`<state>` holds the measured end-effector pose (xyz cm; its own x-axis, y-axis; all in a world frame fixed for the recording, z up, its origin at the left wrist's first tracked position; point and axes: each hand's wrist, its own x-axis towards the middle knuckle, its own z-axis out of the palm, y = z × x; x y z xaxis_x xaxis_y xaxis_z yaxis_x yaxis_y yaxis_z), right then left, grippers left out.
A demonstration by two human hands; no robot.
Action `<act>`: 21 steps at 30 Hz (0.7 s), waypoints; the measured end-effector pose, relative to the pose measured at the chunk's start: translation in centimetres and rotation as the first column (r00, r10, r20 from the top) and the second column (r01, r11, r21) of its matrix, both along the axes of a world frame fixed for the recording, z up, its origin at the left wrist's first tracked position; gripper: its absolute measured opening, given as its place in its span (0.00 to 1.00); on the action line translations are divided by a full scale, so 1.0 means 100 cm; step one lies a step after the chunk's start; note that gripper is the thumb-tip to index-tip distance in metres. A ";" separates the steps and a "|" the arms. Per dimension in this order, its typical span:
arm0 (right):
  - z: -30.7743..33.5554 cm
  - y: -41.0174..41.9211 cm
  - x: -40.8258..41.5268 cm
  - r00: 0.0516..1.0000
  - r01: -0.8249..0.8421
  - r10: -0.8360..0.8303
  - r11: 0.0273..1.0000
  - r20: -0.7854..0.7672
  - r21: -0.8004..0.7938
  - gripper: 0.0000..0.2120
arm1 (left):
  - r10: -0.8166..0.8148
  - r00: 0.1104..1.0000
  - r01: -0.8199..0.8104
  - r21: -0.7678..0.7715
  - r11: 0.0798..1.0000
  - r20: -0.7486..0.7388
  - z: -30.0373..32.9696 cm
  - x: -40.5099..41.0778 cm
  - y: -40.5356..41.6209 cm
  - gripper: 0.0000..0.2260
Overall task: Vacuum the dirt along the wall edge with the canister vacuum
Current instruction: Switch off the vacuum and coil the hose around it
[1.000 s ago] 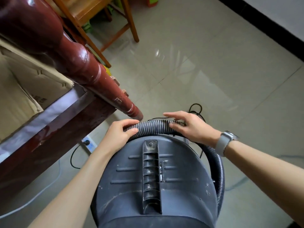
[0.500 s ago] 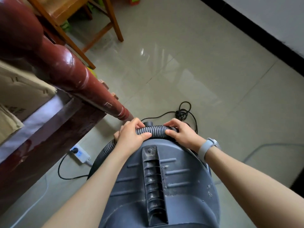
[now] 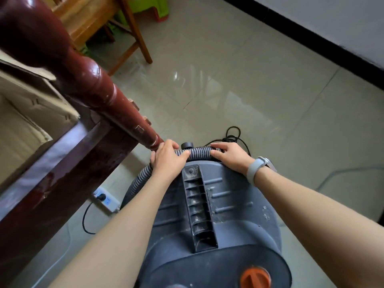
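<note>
2 hands are gripping the ribbed hose [image 3: 199,154] draped over the canister vacuum [image 3: 209,223] at near centre: left hand [image 3: 168,161] curling around it, right hand [image 3: 232,157] clasping beside. Vacuuming is not starting yet; the wall edge [image 3: 311,36] far right is waiting untouched.

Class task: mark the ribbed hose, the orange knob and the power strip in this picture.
ribbed hose [image 3: 199,154], head view: bare stretch between the hands.
orange knob [image 3: 255,276], head view: its top face.
power strip [image 3: 108,201], head view: white upper face beside the plug.
</note>
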<state>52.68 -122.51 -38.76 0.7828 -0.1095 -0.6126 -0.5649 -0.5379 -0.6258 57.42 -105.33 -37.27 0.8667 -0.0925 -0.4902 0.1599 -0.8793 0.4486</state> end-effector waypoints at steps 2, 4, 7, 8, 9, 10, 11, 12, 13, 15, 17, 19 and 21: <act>0.014 0.002 -0.016 0.999 -0.017 0.017 1.000 0.031 -0.016 0.20 | -0.024 0.999 0.025 -0.026 0.999 0.046 0.010 -0.014 0.009 0.15; 0.029 0.006 -0.039 0.993 0.011 -0.007 0.999 0.114 -0.037 0.21 | 0.015 0.996 -0.003 -0.119 0.993 0.094 0.025 -0.030 0.018 0.15; 0.052 0.006 -0.078 0.968 0.094 -0.078 0.994 0.239 -0.057 0.19 | 0.073 0.978 -0.027 -0.229 0.973 0.194 0.055 -0.054 0.022 0.14; 0.058 0.003 -0.090 0.966 0.117 -0.098 0.991 0.240 -0.066 0.19 | 0.059 0.971 -0.006 -0.225 0.974 0.231 0.064 -0.061 0.020 0.14; 0.062 -0.001 -0.100 0.968 0.137 -0.117 0.988 0.222 -0.075 0.19 | 0.029 0.967 0.025 -0.207 0.978 0.254 0.071 -0.067 0.016 0.14; 0.065 -0.007 -0.110 0.972 0.155 -0.137 0.984 0.189 -0.084 0.19 | -0.011 0.966 0.058 -0.178 0.982 0.258 0.077 -0.073 0.010 0.15; 0.067 -0.014 -0.117 0.974 0.175 -0.159 0.980 0.160 -0.091 0.18 | -0.054 0.967 0.092 -0.146 0.985 0.248 0.082 -0.077 0.001 0.16; 0.068 -0.023 -0.121 0.973 0.199 -0.185 0.975 0.136 -0.098 0.18 | -0.103 0.966 0.131 -0.108 0.985 0.237 0.086 -0.081 -0.009 0.17; 0.068 -0.032 -0.124 0.972 0.218 -0.206 0.970 0.112 -0.106 0.19 | -0.152 0.961 0.172 -0.068 0.983 0.230 0.089 -0.085 -0.021 0.17; 0.065 -0.056 -0.127 0.974 0.225 -0.218 0.966 0.064 -0.128 0.19 | -0.244 0.940 0.254 -0.008 0.967 0.240 0.092 -0.093 -0.049 0.18; 0.059 -0.087 -0.128 0.971 0.237 -0.235 0.962 0.034 -0.133 0.19 | -0.308 0.916 0.320 -0.003 0.948 0.256 0.091 -0.103 -0.082 0.17; 0.048 -0.122 -0.129 0.969 0.245 -0.248 0.962 -0.006 -0.123 0.19 | -0.315 0.920 0.331 -0.031 0.943 0.234 0.087 -0.114 -0.118 0.16; 0.031 -0.161 -0.128 0.970 0.223 -0.233 0.968 -0.074 -0.119 0.18 | -0.284 0.942 0.299 -0.063 0.952 0.177 0.075 -0.121 -0.158 0.16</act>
